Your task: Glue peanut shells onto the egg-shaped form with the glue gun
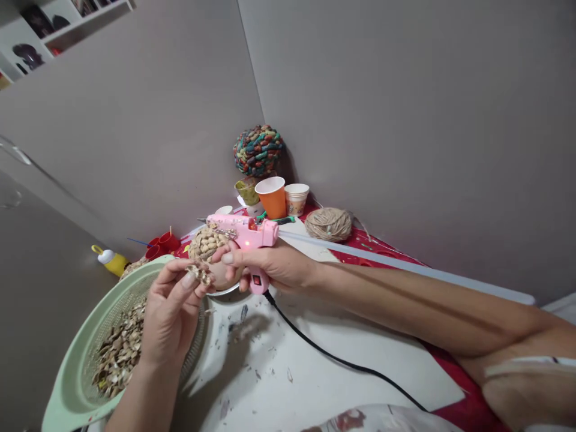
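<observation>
My right hand (279,264) is wrapped around the handle of a pink glue gun (243,230), its nozzle pointing left. A small light glows on its body, and a black cord (324,348) runs from the handle base. My left hand (168,312) pinches a pale, open nut shell (200,275) between thumb and fingers. Just behind both hands sits a ball (207,243) covered on top with tan nut shells, its lower part smooth, resting on a metal-rimmed dish (227,291). A green colander (72,360) holding many shell pieces (119,348) stands beneath and left of my left hand.
Toward the corner are a multicoloured ball (258,150), an orange cup (272,201), paper cups (297,200) and a twine ball (329,225). Red cups (168,241) and a yellow bottle (114,262) stand left. Shell crumbs lie on the white board (310,390). Grey walls (405,120) rise behind.
</observation>
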A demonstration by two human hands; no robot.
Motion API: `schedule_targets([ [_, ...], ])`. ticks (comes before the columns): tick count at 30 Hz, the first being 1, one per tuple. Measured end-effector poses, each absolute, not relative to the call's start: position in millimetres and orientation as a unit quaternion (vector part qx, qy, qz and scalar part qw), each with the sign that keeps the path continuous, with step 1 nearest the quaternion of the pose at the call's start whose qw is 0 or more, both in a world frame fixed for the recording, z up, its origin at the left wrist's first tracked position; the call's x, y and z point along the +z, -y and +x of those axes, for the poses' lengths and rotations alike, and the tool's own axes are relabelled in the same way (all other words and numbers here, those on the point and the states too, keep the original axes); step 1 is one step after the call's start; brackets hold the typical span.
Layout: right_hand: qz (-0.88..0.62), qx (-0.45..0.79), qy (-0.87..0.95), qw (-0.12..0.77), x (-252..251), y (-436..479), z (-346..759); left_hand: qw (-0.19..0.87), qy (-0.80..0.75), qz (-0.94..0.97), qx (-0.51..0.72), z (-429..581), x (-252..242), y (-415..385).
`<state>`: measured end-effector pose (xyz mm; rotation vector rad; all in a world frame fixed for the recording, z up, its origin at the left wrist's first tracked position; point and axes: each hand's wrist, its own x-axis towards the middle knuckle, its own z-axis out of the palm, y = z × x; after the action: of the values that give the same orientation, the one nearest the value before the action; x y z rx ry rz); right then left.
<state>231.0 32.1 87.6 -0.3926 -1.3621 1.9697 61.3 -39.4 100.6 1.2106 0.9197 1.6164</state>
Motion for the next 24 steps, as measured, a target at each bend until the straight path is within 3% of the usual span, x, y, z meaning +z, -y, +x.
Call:
schedule_targets([
  [8,-0.089,0.714,0.625,0.303,83.8,-29.9,231.5,0.345,-0.432,0.543,0.632,64.3,82.3,35.3],
  [18,-0.018,0.752,0.584,0.304,80.5,-34.4,226.8,0.508,-0.404,0.477,0.592,80.7,74.3,38.7],
  [21,-0.055,0.736,0.594,0.321,83.5,-38.5,230.3,0.557,-0.406,0.480,0.542,86.3,65.0,37.4],
  [24,-0.122,0.694,0.604,0.372,90.2,-46.3,236.4,0.541,-0.443,0.488,0.522,83.2,68.5,38.7],
])
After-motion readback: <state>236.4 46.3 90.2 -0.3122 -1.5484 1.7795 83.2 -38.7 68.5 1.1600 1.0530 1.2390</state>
